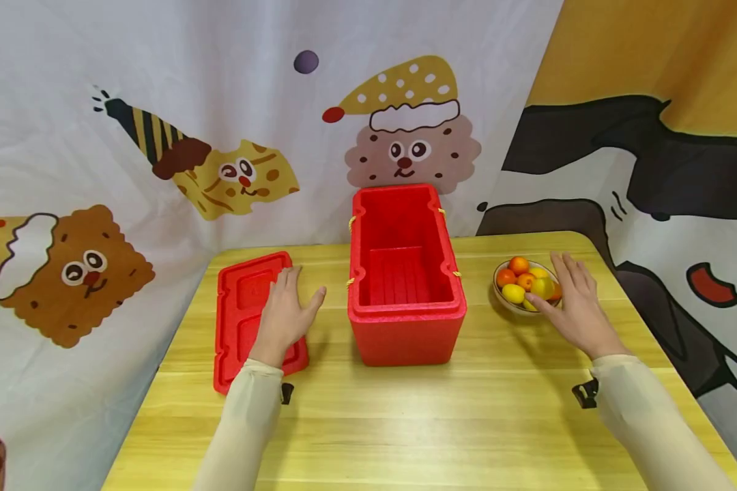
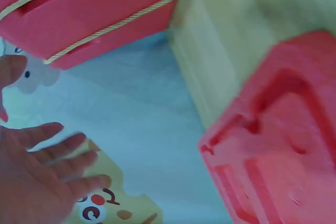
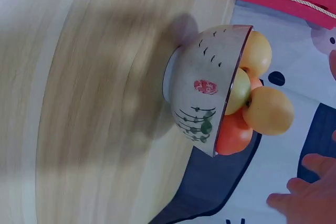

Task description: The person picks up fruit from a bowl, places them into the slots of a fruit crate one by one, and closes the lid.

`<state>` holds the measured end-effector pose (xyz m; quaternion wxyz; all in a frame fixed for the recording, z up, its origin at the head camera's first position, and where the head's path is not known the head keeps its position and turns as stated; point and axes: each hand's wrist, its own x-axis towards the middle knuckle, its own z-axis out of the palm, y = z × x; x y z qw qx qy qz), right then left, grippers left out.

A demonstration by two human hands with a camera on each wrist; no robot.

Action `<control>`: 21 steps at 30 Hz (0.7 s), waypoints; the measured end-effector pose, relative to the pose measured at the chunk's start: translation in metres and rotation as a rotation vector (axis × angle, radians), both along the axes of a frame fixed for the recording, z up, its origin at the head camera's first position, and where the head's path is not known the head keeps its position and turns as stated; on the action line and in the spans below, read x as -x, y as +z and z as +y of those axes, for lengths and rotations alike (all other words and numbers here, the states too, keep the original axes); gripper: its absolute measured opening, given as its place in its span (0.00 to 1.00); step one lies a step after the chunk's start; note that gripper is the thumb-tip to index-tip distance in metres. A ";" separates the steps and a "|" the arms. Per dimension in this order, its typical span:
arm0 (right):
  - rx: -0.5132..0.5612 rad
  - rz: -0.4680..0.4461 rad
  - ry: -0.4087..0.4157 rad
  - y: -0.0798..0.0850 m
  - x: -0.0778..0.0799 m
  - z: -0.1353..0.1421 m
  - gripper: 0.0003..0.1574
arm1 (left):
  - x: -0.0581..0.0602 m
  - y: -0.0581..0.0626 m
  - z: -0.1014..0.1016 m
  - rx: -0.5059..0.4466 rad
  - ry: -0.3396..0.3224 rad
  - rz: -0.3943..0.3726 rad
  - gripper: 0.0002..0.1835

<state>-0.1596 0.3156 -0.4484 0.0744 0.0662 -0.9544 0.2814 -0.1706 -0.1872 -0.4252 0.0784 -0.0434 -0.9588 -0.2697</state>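
Note:
My left hand [image 1: 284, 315] hovers over the red foam box lid [image 1: 228, 334], fingers spread and holding nothing. In the left wrist view its fingers [image 2: 68, 166] are extended, apart from the lid [image 2: 268, 150]. On the right, my other hand [image 1: 576, 310] is beside and above a bowl [image 3: 197, 87] heaped with small orange and yellow fruit [image 3: 269, 111]. Its fingers are loosely straight, and the thumb overlaps the fruit in the head view. A deep red foam box [image 1: 407, 337] stands uncovered between the hands, its visible floor bare and ribbed.
All of this stands on a light wooden table [image 1: 399, 423]. Yellow rope [image 2: 131, 19] runs along the box's sides. Behind the table hangs a cartoon-printed cloth [image 1: 239, 61], close to the box's far end. A black strap mount [image 1: 586, 394] sits at the right wrist.

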 end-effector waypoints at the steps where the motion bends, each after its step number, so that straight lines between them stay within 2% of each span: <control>1: 0.018 0.008 0.006 0.000 0.002 0.000 0.56 | 0.002 0.003 0.001 -0.049 -0.017 0.017 0.40; 4: 0.066 0.028 0.016 0.001 0.007 -0.001 0.51 | 0.008 0.010 0.006 -0.260 -0.101 0.081 0.33; 7: 0.096 0.035 0.016 0.002 0.011 -0.001 0.45 | 0.015 0.013 0.014 -0.513 -0.219 0.141 0.27; 10: 0.108 0.021 0.024 0.001 0.015 -0.001 0.42 | 0.019 0.017 0.026 -0.708 -0.313 0.149 0.27; 13: 0.094 -0.008 0.028 -0.001 0.019 -0.002 0.41 | 0.021 0.021 0.036 -0.724 -0.344 0.111 0.30; 17: 0.058 -0.035 0.017 -0.006 0.023 -0.004 0.40 | 0.025 0.023 0.047 -0.642 -0.354 0.054 0.34; 21: 0.035 -0.041 0.005 -0.011 0.023 -0.003 0.36 | 0.028 0.022 0.054 -0.634 -0.384 0.024 0.36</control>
